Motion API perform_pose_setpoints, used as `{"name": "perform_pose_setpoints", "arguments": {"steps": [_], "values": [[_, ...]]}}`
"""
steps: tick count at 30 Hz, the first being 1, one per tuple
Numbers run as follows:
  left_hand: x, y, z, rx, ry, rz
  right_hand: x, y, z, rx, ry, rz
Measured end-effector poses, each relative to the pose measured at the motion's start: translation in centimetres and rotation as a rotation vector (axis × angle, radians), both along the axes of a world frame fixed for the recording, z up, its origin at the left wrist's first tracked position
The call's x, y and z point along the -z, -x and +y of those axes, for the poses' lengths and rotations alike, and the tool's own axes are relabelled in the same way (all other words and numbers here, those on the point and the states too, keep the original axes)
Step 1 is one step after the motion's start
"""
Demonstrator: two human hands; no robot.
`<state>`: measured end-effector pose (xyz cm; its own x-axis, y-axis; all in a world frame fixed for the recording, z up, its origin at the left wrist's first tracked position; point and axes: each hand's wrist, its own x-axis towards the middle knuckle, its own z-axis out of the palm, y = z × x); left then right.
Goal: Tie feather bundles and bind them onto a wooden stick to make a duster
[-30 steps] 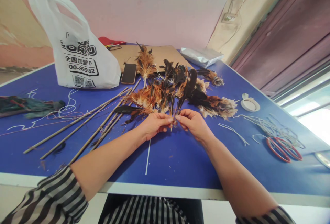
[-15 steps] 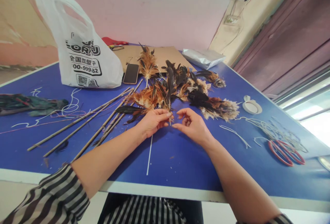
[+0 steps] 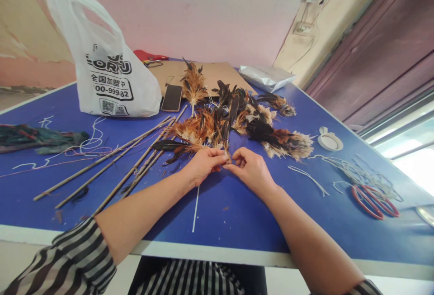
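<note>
My left hand point(image 3: 205, 166) pinches a few dark feathers point(image 3: 226, 137) by their quill ends, with the plumes pointing away from me. Against the same quill ends, my right hand point(image 3: 252, 168) has its thumb and finger closed; its other fingers are curled. Exactly what lies between the fingertips is too small to make out. Just beyond my hands is a pile of brown and black feathers point(image 3: 193, 127), and more feather bunches point(image 3: 281, 139) lie to the right. A thin white strip point(image 3: 195, 211) rests on the table below my left hand.
Thin sticks point(image 3: 101, 164) lie to the left, near a white plastic bag point(image 3: 118, 78) and a dark green bundle point(image 3: 44, 139). A phone point(image 3: 172, 98) is at the back by some cardboard point(image 3: 217, 71). Right are a tape roll point(image 3: 330, 141), string point(image 3: 359, 173) and red-handled scissors point(image 3: 368, 202).
My right hand has moved slightly left, and its thumb and finger, apart before, have closed at the quill ends. The held feathers have tilted a little, their tips to the right.
</note>
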<state>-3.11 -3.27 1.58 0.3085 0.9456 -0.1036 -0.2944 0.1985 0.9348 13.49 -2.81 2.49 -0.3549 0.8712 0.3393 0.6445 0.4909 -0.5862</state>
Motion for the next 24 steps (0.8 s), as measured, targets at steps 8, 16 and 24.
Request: {"name": "perform_pose_setpoints", "arguments": {"steps": [8, 16, 24], "values": [[0.6, -0.4, -0.2, 0.020, -0.177, 0.318, -0.9, -0.1, 0.4, -0.059, 0.510, 0.465], [0.8, -0.9, -0.6, 0.045, -0.162, 0.253, 0.0, 0.2, 0.6, 0.037, 0.470, 0.539], [1.4, -0.8, -0.7, -0.033, -0.352, 0.474, -0.1, 0.9, 0.2, 0.090, 0.439, 0.494]]}}
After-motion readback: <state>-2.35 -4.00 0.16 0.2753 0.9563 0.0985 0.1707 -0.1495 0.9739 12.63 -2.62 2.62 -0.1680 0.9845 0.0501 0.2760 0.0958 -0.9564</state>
